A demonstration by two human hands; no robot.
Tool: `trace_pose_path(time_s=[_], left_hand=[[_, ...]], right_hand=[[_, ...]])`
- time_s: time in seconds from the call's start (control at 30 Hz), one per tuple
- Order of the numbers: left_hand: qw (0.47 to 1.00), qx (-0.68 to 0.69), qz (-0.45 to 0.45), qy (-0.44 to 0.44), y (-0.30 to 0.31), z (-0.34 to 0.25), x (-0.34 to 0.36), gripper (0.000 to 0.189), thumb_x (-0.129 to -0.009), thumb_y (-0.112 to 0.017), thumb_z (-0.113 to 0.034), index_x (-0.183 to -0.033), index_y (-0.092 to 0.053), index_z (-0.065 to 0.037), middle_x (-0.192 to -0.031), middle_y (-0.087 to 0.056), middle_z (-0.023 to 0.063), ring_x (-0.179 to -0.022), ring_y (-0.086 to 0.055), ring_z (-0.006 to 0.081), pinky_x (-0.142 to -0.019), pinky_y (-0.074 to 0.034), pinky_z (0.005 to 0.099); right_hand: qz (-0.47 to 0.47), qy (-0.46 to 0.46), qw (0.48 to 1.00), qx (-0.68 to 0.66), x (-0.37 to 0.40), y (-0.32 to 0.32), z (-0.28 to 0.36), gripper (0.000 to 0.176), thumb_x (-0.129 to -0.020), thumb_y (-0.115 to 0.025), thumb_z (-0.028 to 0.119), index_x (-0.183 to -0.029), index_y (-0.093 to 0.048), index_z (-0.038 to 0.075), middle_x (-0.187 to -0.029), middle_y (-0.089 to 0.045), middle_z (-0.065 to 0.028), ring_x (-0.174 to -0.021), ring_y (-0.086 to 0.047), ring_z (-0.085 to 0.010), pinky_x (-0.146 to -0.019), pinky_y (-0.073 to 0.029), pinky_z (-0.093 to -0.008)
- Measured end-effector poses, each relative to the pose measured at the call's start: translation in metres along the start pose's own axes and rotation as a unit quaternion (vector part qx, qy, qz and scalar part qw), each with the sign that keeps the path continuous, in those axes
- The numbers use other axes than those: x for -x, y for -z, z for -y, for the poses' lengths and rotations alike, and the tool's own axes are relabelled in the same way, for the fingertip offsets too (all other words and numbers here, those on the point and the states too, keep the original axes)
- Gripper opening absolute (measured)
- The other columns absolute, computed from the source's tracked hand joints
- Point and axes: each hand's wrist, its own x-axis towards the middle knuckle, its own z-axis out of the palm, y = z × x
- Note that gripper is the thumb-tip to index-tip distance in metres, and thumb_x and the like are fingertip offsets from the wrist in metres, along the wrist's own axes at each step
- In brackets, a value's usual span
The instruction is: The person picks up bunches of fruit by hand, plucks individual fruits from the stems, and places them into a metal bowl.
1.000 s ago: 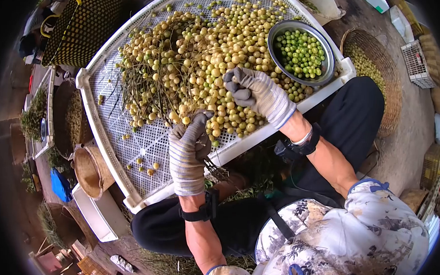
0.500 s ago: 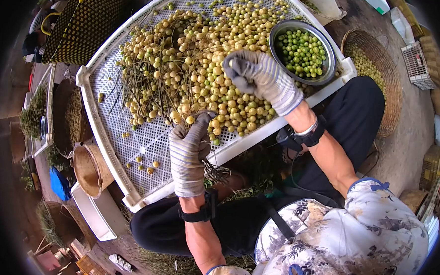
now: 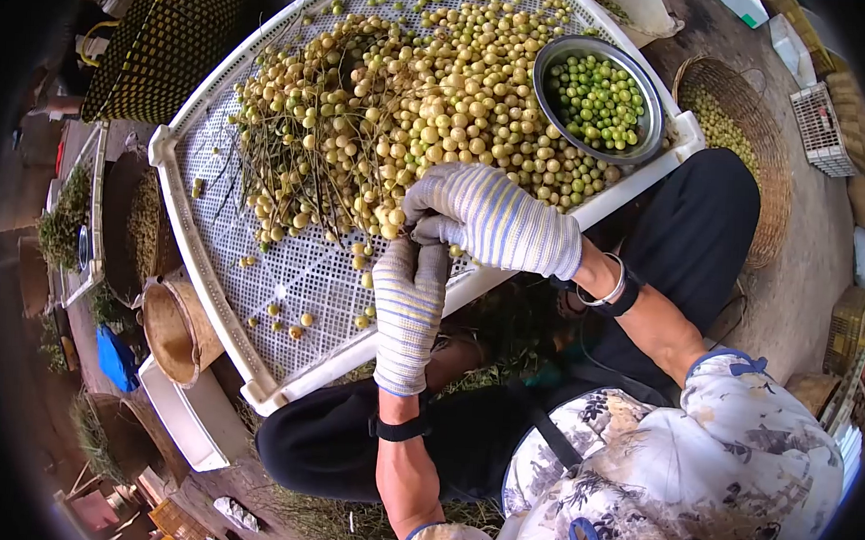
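My left hand point(image 3: 409, 313), in a striped knit glove with grey fingers, is closed at the near side of a white perforated tray point(image 3: 213, 259). Its fingertips pinch what looks like a fruit stem. My right hand point(image 3: 494, 219), gloved alike, meets it there with fingers pressed together; what they hold is hidden. Right beside the fingertips are small round yellow fruits point(image 3: 393, 217), part of a large heap. Thin brown stems point(image 3: 295, 180) tangle through the heap's left side. A metal bowl point(image 3: 540, 75) of green fruits point(image 3: 598, 103) stands on the tray's right side.
A wicker basket point(image 3: 770, 205) of fruits stands at right, near a white crate point(image 3: 823, 129). To the left are a brown bucket point(image 3: 170, 330), a white bin point(image 3: 185, 423) and a black-yellow woven basket point(image 3: 170, 46). My knees flank the tray's near edge.
My right hand has come down and left from beside the bowl to meet my left hand. The left hand has turned upright and shifted slightly right; the twigs below it no longer show.
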Motion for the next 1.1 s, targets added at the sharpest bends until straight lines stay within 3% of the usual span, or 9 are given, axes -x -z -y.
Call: trace_pose_path(time_s=[0.03, 0.1, 0.2, 0.37, 0.5, 0.7, 0.87, 0.97, 1.1], left_hand=[[0.991, 0.133, -0.005, 0.019, -0.003, -0.004, 0.005, 0.015, -0.093, -0.060, -0.010, -0.094, -0.063, 0.004, -0.074, -0.061, 0.0041, -0.066, -0.054, 0.0087, -0.058, -0.045, 0.0250], [0.996, 0.059, -0.012, -0.069, 0.003, -0.004, 0.003, 0.016, -0.093, -0.061, -0.012, -0.094, -0.063, 0.004, -0.074, -0.061, 0.0036, -0.066, -0.055, 0.0084, -0.056, -0.046, 0.0247], [0.981, 0.184, -0.001, 0.070, 0.006, -0.033, 0.010, 0.018, -0.095, -0.062, -0.018, -0.092, -0.064, 0.000, -0.071, -0.059, 0.0018, -0.063, -0.054, 0.0070, -0.053, -0.043, 0.0223], [0.982, 0.146, 0.103, 0.064, 0.011, -0.027, 0.008, 0.025, -0.097, -0.060, -0.028, -0.084, -0.061, -0.006, -0.065, -0.053, -0.0020, -0.057, -0.046, 0.0046, -0.050, -0.035, 0.0208], [0.977, 0.188, 0.079, 0.069, 0.010, -0.027, 0.009, 0.030, -0.099, -0.056, -0.032, -0.083, -0.059, -0.006, -0.065, -0.052, -0.0031, -0.056, -0.043, 0.0034, -0.050, -0.033, 0.0205], [0.961, 0.246, -0.024, 0.126, -0.009, -0.029, 0.005, 0.025, -0.099, -0.055, -0.027, -0.094, -0.064, -0.004, -0.065, -0.052, -0.0041, -0.056, -0.045, 0.0021, -0.048, -0.034, 0.0186], [0.985, 0.172, -0.033, -0.003, -0.008, -0.017, 0.001, 0.021, -0.099, -0.056, -0.022, -0.092, -0.063, -0.003, -0.068, -0.056, -0.0040, -0.055, -0.044, 0.0012, -0.048, -0.034, 0.0183], [0.968, 0.235, -0.036, 0.074, -0.008, -0.023, 0.005, 0.021, -0.099, -0.055, -0.018, -0.092, -0.063, 0.000, -0.067, -0.056, -0.0037, -0.057, -0.045, 0.0021, -0.050, -0.036, 0.0185], [0.988, 0.142, -0.048, 0.024, -0.014, -0.004, 0.002, 0.022, -0.098, -0.056, -0.019, -0.089, -0.066, -0.001, -0.066, -0.056, -0.0033, -0.057, -0.045, 0.0010, -0.049, -0.034, 0.0179]], right_hand=[[-0.004, -0.014, 1.000, -0.022, 0.001, 0.001, 0.000, 0.017, -0.087, -0.068, 0.018, -0.096, -0.066, 0.004, -0.085, -0.067, -0.0106, -0.078, -0.065, -0.0254, -0.076, -0.052, -0.0353], [-0.003, -0.092, 0.980, -0.178, -0.001, 0.008, -0.007, 0.018, -0.091, -0.066, 0.019, -0.098, -0.066, 0.003, -0.084, -0.067, -0.0075, -0.076, -0.063, -0.0183, -0.074, -0.051, -0.0320], [0.006, -0.157, 0.919, -0.362, 0.000, 0.021, -0.028, 0.029, -0.096, -0.063, 0.028, -0.103, -0.067, 0.001, -0.083, -0.065, 0.0010, -0.076, -0.057, -0.0064, -0.071, -0.048, -0.0230], [0.100, -0.199, 0.917, -0.332, -0.002, 0.030, -0.017, 0.034, -0.091, -0.068, 0.034, -0.107, -0.068, 0.004, -0.086, -0.066, -0.0003, -0.083, -0.059, -0.0071, -0.076, -0.048, -0.0244], [0.136, -0.161, 0.926, -0.313, -0.003, 0.024, -0.021, 0.040, -0.085, -0.074, 0.032, -0.113, -0.068, 0.005, -0.101, -0.068, -0.0030, -0.094, -0.062, -0.0113, -0.087, -0.049, -0.0265], [0.037, -0.150, 0.934, -0.321, 0.001, 0.007, -0.018, 0.028, -0.081, -0.077, 0.022, -0.101, -0.070, 0.005, -0.093, -0.071, -0.0043, -0.089, -0.063, -0.0111, -0.083, -0.050, -0.0283], [-0.024, -0.170, 0.882, -0.439, 0.010, -0.005, -0.017, 0.031, -0.084, -0.075, 0.024, -0.106, -0.066, 0.003, -0.092, -0.068, -0.0024, -0.087, -0.062, -0.0100, -0.081, -0.050, -0.0271], [0.017, -0.149, 0.916, -0.373, 0.008, -0.001, -0.018, 0.034, -0.087, -0.073, 0.029, -0.107, -0.065, 0.003, -0.094, -0.067, -0.0022, -0.091, -0.061, -0.0112, -0.086, -0.049, -0.0271], [0.084, -0.129, 0.947, -0.281, 0.005, 0.011, -0.016, 0.032, -0.087, -0.072, 0.022, -0.111, -0.065, 0.003, -0.100, -0.068, -0.0026, -0.098, -0.062, -0.0131, -0.090, -0.048, -0.0280]])
